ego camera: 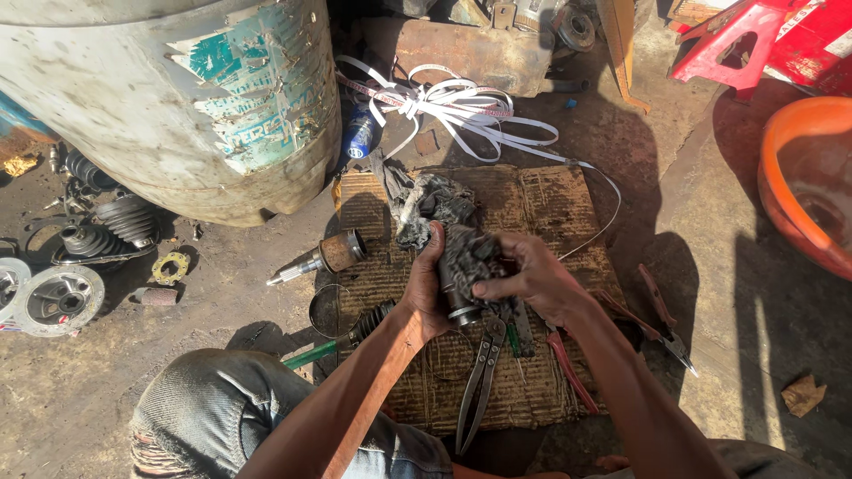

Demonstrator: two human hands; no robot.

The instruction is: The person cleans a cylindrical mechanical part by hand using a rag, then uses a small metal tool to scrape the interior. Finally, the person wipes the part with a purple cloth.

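Observation:
My left hand [428,293] grips a dark, greasy cylindrical metal part [458,300] above a sheet of worn cardboard [550,213]. My right hand [531,277] presses a dirty grey rag [453,222] around the part's upper end; the rag trails up and to the left. Directly below the part lie long metal pliers [479,377] on the cardboard. A rusty shaft joint [333,255] rests at the cardboard's left edge.
A large weathered drum [177,98] stands at upper left. Rubber boots and metal discs [80,257] lie on the dirt at left. White strapping [453,106] is tangled behind the cardboard. Red-handled pliers [657,315] lie at right, an orange tub [799,177] beyond them.

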